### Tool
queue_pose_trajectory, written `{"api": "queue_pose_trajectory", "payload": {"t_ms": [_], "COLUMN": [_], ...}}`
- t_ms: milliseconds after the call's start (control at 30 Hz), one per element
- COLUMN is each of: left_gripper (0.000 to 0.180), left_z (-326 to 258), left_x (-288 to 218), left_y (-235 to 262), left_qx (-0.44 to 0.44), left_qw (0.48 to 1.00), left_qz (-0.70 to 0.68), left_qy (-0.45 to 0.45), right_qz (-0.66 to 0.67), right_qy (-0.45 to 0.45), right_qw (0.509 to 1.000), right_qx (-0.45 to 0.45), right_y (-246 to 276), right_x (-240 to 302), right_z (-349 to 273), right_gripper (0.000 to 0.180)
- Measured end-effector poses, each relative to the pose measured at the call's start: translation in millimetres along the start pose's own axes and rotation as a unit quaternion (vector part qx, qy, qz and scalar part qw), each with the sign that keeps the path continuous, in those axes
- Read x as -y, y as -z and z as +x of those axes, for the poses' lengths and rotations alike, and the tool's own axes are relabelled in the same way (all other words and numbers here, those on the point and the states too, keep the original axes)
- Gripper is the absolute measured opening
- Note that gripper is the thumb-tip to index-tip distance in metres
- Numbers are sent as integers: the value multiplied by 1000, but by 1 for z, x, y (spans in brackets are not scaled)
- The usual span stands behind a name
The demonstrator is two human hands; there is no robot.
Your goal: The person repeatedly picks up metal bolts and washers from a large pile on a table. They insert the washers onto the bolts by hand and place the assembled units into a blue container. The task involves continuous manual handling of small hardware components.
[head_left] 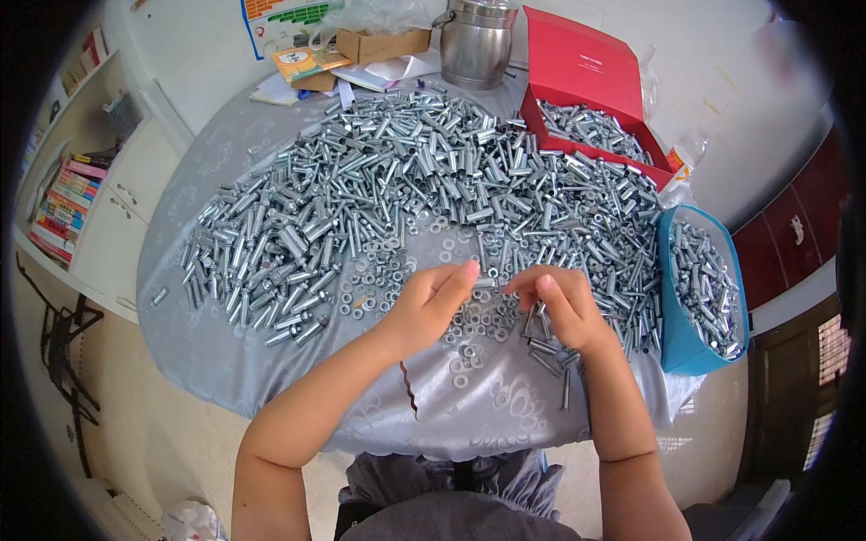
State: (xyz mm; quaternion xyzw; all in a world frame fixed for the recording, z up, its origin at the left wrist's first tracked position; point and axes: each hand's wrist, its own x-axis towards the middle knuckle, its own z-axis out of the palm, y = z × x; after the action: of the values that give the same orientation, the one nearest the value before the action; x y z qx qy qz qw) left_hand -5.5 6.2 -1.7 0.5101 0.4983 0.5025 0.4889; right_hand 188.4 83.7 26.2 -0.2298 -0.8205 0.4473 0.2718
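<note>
My left hand (435, 305) is closed, thumb on top, around a short silver expansion bolt (487, 283) that sticks out to the right. At the bolt's free end are the curled fingertips of my right hand (566, 305), with its thumb raised; whatever they may grip is too small to tell. Under and between the hands lie loose washers and nuts (460, 380). Beyond them spreads a big heap of silver bolts and metal sleeves (406, 144). A few long bolts (566, 389) lie beneath my right hand.
A red box (577, 54) of metal parts, its lid up, stands at the back right, beside a steel pot (476, 45). A blue bin (732, 257) of parts sits at the right edge. A grey cloth (216, 370) covers the round table. Left is a bookshelf (126, 189).
</note>
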Motion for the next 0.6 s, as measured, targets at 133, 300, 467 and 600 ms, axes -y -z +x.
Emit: {"api": "queue_pose_trajectory", "payload": {"t_ms": [133,300,467,600], "left_gripper": [46,47,45,46], "left_z": [1,-1,-1,0], "left_x": [-1,0,2,3], "left_y": [1,-1,0,0], "left_qx": [-9,-3,-12,-22], "left_qw": [1000,999,1000,1000], "left_qz": [16,44,5,2], "left_qy": [1,15,27,17], "right_qz": [-8,-18,-13,2], "right_qy": [0,33,29,-27], "right_qw": [1000,999,998,999], "right_qx": [-1,25,51,24], "right_y": [2,4,0,-5], "right_x": [2,0,4,3], "right_z": [0,1,2,1], "right_gripper": [35,28,28,22]}}
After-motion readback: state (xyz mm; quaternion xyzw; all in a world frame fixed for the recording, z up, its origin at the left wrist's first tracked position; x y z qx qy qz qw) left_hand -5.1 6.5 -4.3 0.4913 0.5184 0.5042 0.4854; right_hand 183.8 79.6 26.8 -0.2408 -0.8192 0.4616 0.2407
